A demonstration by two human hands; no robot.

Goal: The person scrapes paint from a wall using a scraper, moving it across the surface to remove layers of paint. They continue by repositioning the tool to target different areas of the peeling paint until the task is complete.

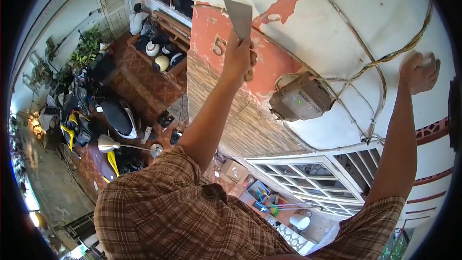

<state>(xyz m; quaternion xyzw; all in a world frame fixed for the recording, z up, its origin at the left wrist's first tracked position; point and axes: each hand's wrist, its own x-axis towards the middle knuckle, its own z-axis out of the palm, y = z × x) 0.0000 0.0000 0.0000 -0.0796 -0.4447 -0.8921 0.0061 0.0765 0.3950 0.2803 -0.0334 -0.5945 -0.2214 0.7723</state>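
Observation:
My left hand (pixel 238 60) is closed around the handle of a metal scraper (pixel 240 19). The wide flat blade points upward over the wall's peeling orange paint (pixel 284 9), just above a number 5 (pixel 218 46). Whether the blade touches the wall cannot be told. At the right, my right hand (pixel 421 73) is against the white wall (pixel 332 29), its fingers bent and a little apart, with nothing visible in it. Between my two arms, a dusty meter box (pixel 303 98) with a green light is fixed to the wall, and twisted cables (pixel 385 59) run from it toward my right hand.
Far below at the left are parked motorcycles (pixel 120 117), a lamp (pixel 108 143) and plants (pixel 86 50). A person (pixel 138 21) sits near a wooden bench (pixel 171 29) with helmets. White-framed windows (pixel 308 175), a cardboard box (pixel 235 170) and a white bucket (pixel 300 221) lie lower down.

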